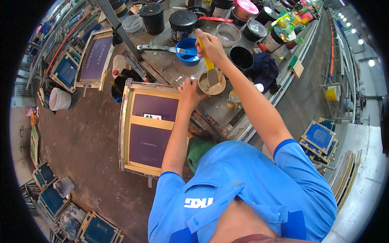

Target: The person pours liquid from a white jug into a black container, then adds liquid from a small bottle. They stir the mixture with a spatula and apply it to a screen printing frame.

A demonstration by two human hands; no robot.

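My right hand (214,49) is closed around the yellow handle of a scraper (206,58). The scraper points down, its flat metal blade inside a small round tub (221,89) of beige ink or paint. Against the near left side of that tub, my left hand (188,94) curls its fingers and thumb, holding it on the table. Just beyond sits a blue tub (187,61) with blue residue inside. Another metal-bladed scraper (156,47) lies with its blade over the blue tub. To the right stands an open black tub (240,58).
Lidded black pots (182,24), a clear tub (229,34) and bottles crowd the table's far side. Dark cloth (262,73) lies right of the tubs. A framed printing screen (150,129) leans by the table's left edge. A white bucket (60,99) stands on the floor.
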